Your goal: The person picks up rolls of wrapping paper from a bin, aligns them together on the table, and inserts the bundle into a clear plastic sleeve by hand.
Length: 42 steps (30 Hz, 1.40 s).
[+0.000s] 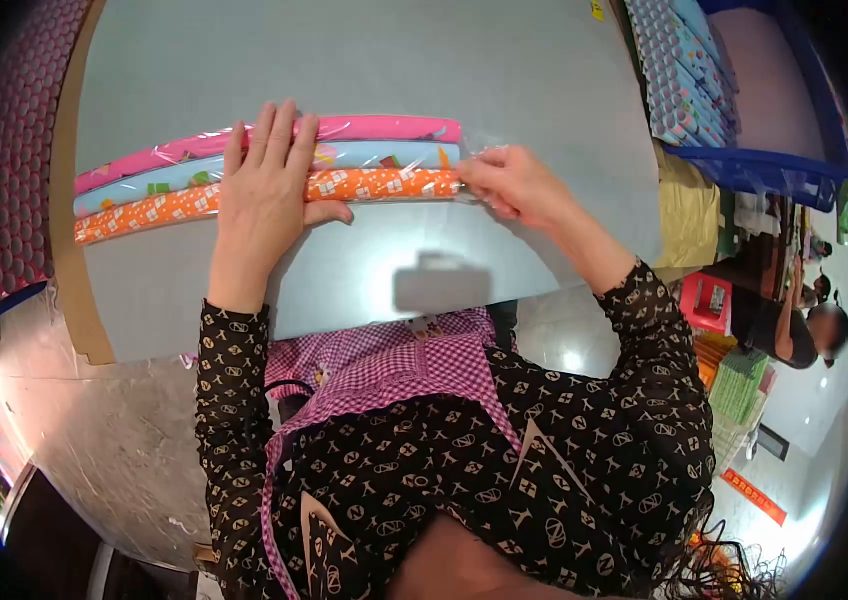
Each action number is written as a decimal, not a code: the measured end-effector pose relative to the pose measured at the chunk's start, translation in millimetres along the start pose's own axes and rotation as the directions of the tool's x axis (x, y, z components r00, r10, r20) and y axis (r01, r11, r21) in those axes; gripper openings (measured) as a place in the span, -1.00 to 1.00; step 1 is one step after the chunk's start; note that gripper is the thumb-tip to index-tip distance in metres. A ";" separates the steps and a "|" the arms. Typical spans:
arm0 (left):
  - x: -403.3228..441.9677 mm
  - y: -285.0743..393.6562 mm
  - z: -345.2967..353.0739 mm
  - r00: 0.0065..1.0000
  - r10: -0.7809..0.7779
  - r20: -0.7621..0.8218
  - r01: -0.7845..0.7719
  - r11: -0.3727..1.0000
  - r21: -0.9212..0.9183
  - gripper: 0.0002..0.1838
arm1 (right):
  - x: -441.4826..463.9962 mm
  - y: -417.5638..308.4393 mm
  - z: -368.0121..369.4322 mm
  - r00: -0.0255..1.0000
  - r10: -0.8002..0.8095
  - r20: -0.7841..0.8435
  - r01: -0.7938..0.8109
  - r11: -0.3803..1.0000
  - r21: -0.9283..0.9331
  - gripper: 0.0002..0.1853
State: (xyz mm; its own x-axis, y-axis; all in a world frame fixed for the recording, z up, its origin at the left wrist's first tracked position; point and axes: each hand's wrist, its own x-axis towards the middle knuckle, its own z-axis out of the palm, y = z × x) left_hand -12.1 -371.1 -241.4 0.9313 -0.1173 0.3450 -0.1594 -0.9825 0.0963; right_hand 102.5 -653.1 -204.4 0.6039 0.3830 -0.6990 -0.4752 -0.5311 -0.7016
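Observation:
Three long rolls lie side by side across the grey table: a pink roll at the back, a light blue roll in the middle and an orange roll with white patterns nearest me. Shiny clear plastic film covers them. My left hand rests flat across all three rolls, its fingers stretched out and thumb to the right. At the right end of the rolls, my right hand pinches the clear plastic film that sticks out past them. My fingers partly hide the gripped edge.
The grey table top has a brown edge on the left. Many stacked roll ends stand beyond it. On the right, a blue crate stands beside bundled patterned rolls. Gold wrapping lies below. Another person is farther right.

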 end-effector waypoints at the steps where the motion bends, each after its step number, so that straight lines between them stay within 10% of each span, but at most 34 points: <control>1: 0.3 1.2 -0.5 1.000 0.000 0.006 0.000 1.000 -0.009 0.15 | 0.1 -0.7 -1.5 1.000 -0.003 0.012 0.003 1.000 -0.001 -0.75; 20: 0.5 -0.8 -14.3 0.987 -0.074 0.140 0.097 0.982 -0.165 0.16 | 28.2 -16.5 4.1 0.980 -0.014 -0.200 0.032 0.996 0.086 -0.81; 42: 4.9 -1.0 -10.8 0.998 -0.048 0.040 0.054 0.984 -0.172 0.06 | 47.5 -21.8 -18.1 0.987 0.159 -0.011 -0.148 0.945 0.291 -0.75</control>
State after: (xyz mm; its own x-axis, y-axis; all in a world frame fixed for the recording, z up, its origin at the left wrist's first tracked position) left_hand -10.9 -369.1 -229.8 0.9501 -0.0755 0.3027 -0.1627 -0.9478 0.2742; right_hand 153.1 -637.1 -219.8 0.5282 0.2853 -0.7997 -0.7248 -0.3391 -0.5997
